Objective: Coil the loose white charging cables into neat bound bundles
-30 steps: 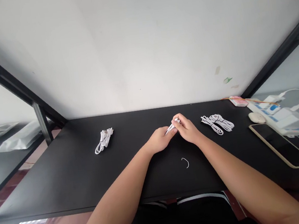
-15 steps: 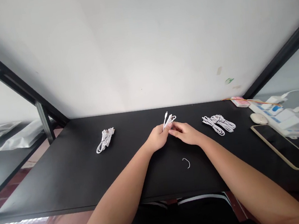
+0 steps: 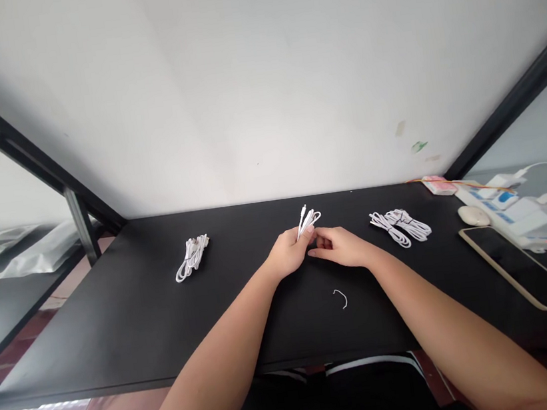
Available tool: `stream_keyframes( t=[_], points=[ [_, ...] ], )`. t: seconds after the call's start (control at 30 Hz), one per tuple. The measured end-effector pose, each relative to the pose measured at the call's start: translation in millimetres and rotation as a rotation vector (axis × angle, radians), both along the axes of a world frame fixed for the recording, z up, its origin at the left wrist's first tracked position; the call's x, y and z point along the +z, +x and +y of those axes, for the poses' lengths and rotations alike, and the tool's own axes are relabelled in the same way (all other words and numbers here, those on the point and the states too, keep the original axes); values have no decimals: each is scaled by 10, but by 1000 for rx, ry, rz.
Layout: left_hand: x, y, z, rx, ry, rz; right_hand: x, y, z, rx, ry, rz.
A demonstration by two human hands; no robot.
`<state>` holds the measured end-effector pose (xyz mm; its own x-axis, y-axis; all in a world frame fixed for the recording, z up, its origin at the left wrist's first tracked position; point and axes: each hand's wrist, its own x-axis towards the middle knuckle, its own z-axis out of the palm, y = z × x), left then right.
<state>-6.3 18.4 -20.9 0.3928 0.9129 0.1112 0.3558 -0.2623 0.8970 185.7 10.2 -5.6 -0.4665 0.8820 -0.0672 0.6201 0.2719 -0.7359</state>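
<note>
The left hand (image 3: 290, 251) pinches a folded white cable (image 3: 307, 220) above the counter (image 3: 117, 320), its ends poking up past the fingertips. The right hand (image 3: 342, 246) sits just beside it, fingers loosely curled, holding nothing I can see. A wire tie (image 3: 341, 297) lies nearer the person.

Right hand (image 3: 340, 247) now off the top of the white cable (image 3: 308, 218), dropped lower, fingers loosely curled beside left hand (image 3: 288, 253); cable's loops and plug end, covered a second ago, now stand clear above left fingertips
</note>
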Motion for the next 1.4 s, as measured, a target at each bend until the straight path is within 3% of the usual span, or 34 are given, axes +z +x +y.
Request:
stream_keyframes(
  t=[0.63,0.93,1.4],
  points=[
    [32,-13,-25,-39,49,64,-4,-10,-9,17,31,-26],
    [-22,-14,-5,-23,33,119,25,-25,-53,64,59,-109],
    [53,-15,-41,-48,19,164,82,-31,-97,79,50,-171]
  ],
)
